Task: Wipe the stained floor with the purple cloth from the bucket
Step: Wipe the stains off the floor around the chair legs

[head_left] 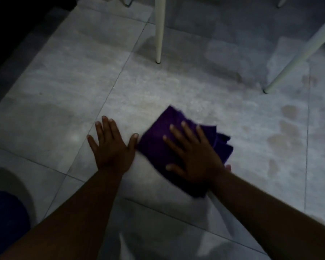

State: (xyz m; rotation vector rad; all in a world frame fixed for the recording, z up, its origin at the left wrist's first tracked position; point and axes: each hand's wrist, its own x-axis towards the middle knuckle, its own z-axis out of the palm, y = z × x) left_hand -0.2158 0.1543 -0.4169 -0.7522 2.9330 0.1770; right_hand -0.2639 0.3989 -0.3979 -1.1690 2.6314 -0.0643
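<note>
A folded purple cloth (159,136) lies on the grey tiled floor (68,87) in the middle of the head view. My right hand (192,153) presses flat on top of it, fingers spread. Just left of the cloth, my left hand (111,144) rests flat on the bare tile with its fingers apart; its thumb nearly touches the cloth's edge. Brownish stains (287,132) mark the floor to the right of the cloth. A dark blue rounded shape (6,218) at the lower left may be the bucket; only part shows.
Two white furniture legs stand on the floor beyond the cloth, one upright (159,30) and one slanted (298,55) at the right. A dark wall or cabinet base (11,30) runs along the upper left. The floor looks damp around the stains.
</note>
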